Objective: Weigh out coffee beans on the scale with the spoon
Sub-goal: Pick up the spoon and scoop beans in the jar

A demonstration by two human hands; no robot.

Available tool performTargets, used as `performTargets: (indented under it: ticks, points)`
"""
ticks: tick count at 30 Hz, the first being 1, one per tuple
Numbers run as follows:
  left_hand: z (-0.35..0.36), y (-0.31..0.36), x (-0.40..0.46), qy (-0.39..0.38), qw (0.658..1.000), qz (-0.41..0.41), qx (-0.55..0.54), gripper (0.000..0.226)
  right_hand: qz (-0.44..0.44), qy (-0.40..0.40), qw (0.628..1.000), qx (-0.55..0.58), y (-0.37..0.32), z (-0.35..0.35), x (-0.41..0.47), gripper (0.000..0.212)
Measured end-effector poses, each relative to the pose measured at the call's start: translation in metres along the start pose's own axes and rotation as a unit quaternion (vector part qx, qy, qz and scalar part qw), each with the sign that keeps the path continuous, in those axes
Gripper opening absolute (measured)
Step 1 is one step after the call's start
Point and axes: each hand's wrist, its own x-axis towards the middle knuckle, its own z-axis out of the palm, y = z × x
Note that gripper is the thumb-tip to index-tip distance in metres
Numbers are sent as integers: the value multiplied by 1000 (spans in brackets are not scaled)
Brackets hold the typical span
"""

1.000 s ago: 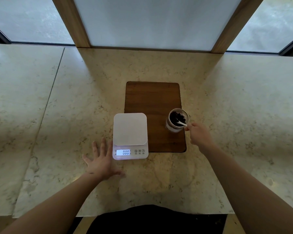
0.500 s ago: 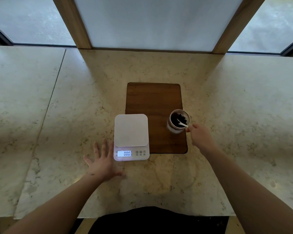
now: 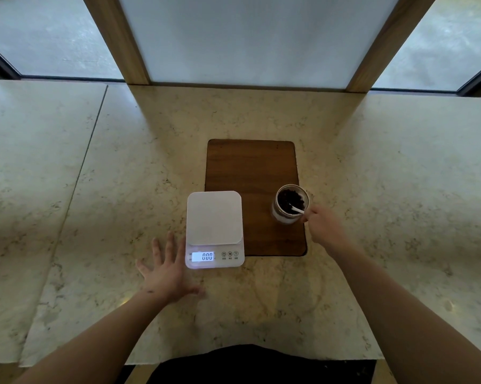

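Observation:
A white digital scale (image 3: 214, 217) sits on the marble counter, its lit display reading 0.00 and its platform bare. To its right a glass jar (image 3: 290, 203) of dark coffee beans (image 3: 287, 198) stands on a brown wooden board (image 3: 250, 167). A white spoon (image 3: 297, 209) reaches into the jar, its bowl among the beans. My right hand (image 3: 323, 225) grips the spoon's handle at the jar's right rim. My left hand (image 3: 167, 270) lies flat on the counter, fingers spread, just left of the scale's front corner.
The marble counter (image 3: 95, 189) runs wide to both sides, with a seam on the left. Two slanting wooden posts (image 3: 117, 40) and a frosted panel rise at the back edge. The counter's near edge is just in front of my body.
The spoon has shifted slightly inside the jar with my right hand. My left hand stays flat beside the scale, and the display still reads 0.00.

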Motion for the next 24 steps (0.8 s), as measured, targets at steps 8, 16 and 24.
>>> performTargets:
  ticks: [8,16,24]
  points:
    - [2,-1,4,6,1000,-4,7,154,103,-33,981,161,4,0,2,32]
    - [6,-5,7,14,1000,-7,5,156,101,-31,983,151,9,3,2,30]
    - [3,-1,4,8,1000,-4,9,155,102,-27,978,178,8,4,-2,29]
